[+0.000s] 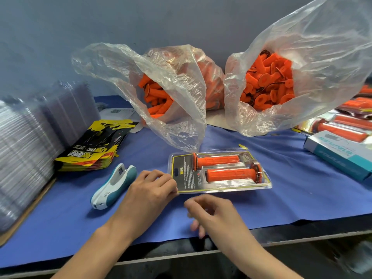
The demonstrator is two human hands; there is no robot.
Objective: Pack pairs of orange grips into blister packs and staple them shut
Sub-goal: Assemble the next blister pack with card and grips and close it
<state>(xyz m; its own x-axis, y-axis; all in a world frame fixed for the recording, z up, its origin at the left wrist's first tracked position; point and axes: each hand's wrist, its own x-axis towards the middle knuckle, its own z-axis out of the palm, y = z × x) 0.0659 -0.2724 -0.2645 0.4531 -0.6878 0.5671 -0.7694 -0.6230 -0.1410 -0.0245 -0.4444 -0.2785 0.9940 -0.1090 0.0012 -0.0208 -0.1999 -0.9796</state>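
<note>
A blue cloth (302,188) covers the bench below a blue-grey wall (60,27). Far left, a stack of clear shells (24,150) is blurred and cut by the frame; printed cards (94,150) and a stapler (112,186) lie beside it. Two clear bags (181,97) of grips partly hide their loads. The blister pack (187,178) lies flat mid-bench with two orange grips (218,160) inside. The left hand (153,188) pinches its left edge. The right hand (213,214) hovers near, fingers loosely curled and blurred; grasp unclear.
</note>
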